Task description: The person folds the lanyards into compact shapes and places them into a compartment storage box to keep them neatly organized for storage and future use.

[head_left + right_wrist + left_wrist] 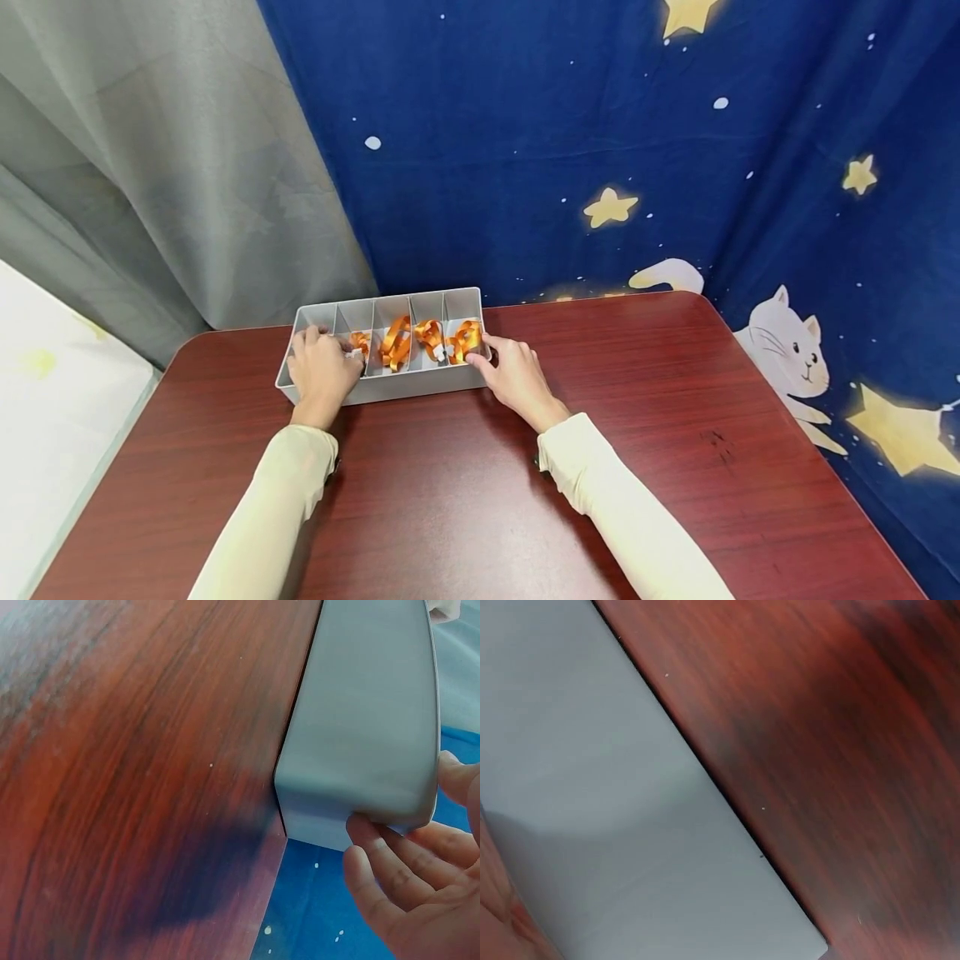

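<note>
A long grey divided box [420,383] stands on the table, its compartments in a row. Bundles of orange ribbon [395,343] lie in several compartments, some with small white pieces. Over the leftmost compartments, my left hand [322,367] reaches across the front wall with fingers pointing down inside; what the fingertips touch is hidden. The left wrist view has the front wall filling its left half and a sliver of the hand at the lower left. My right hand [420,877] holds the box's right end, thumb at the rim and fingers against the end wall.
The box sits near the far edge of the reddish-brown wooden table [450,500]. Behind hang a grey curtain [150,150] and a blue curtain [510,150] with stars and a cat. A white surface [60,417] lies to the left.
</note>
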`<state>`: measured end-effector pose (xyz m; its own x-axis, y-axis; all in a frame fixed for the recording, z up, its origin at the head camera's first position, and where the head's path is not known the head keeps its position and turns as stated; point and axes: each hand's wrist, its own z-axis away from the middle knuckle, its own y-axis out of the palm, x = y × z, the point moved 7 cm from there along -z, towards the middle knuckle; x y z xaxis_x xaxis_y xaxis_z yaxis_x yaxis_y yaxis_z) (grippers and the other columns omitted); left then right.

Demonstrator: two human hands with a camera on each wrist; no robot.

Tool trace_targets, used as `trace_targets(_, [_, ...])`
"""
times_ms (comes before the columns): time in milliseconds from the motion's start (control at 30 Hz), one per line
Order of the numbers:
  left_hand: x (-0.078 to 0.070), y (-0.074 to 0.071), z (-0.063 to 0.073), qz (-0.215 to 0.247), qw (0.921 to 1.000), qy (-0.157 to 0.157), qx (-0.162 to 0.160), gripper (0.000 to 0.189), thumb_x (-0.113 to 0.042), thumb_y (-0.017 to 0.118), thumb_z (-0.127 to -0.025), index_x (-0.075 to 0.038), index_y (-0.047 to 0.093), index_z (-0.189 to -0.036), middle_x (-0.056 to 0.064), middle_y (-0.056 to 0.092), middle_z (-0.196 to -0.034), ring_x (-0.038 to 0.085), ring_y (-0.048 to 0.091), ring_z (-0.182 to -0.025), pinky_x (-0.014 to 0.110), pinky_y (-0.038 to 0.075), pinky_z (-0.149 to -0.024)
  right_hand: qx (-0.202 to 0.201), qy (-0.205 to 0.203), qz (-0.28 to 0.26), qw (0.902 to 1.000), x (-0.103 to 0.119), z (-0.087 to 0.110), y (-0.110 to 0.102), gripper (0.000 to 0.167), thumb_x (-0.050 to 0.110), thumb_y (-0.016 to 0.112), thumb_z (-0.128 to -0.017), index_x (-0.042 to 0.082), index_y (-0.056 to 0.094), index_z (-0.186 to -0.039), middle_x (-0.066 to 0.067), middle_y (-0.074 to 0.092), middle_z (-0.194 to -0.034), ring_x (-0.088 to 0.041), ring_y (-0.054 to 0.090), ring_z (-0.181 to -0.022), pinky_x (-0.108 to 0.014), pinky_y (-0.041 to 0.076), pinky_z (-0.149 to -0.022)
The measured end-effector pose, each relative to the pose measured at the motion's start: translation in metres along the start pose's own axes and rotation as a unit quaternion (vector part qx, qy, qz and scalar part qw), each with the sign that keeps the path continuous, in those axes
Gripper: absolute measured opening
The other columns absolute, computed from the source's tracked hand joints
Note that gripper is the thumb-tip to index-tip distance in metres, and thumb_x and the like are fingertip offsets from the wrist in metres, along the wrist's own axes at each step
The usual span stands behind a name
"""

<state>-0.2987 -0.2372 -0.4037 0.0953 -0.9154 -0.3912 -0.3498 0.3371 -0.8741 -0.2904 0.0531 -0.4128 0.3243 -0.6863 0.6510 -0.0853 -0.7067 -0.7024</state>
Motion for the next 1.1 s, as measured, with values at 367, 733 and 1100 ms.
trace_targets(367, [0.002, 0.004, 0.0, -0.011, 0.9997, -0.007, 0.02, 0.04, -0.025, 0.073, -0.082, -0.001, 0.073, -0.115, 0.026, 0.049, -0.137, 0.045, 0.04, -0.126, 0.065, 0.039, -0.092, -0.002, 0.003, -0.005, 1.0, -0.001, 0.0, 0.001, 0.049, 0.034, 0.072, -0.092, 0.003, 0.065, -0.13, -0.015, 0.066, -0.125, -0.033, 0.066, -0.11, -0.047, 0.052, -0.092])
trace_targets(733, [0.004, -0.002, -0.004, 0.035, 0.9965, 0.044, -0.061, 0.033, -0.02, 0.066, -0.086, 0.0, 0.073, -0.111, 0.023, 0.06, -0.122, 0.043, 0.051, -0.114, 0.061, 0.043, -0.089, 0.019, -0.01, 0.017, 0.9996, 0.001, -0.007, 0.012, 0.051, 0.036, 0.065, -0.097, 0.003, 0.06, -0.135, -0.016, 0.064, -0.129, -0.033, 0.063, -0.116, -0.048, 0.049, -0.096])
trace_targets(1100, [-0.009, -0.012, -0.006, 0.071, 0.9798, 0.125, -0.139, 0.049, -0.023, 0.063, -0.092, -0.003, 0.056, -0.137, 0.026, 0.048, -0.143, 0.045, 0.044, -0.131, 0.064, 0.035, -0.104, 0.016, -0.069, 0.143, 0.9872, -0.02, -0.007, -0.014, 0.062, 0.048, 0.049, -0.101, 0.014, 0.039, -0.152, -0.014, 0.047, -0.149, -0.033, 0.044, -0.136, -0.053, 0.035, -0.107])
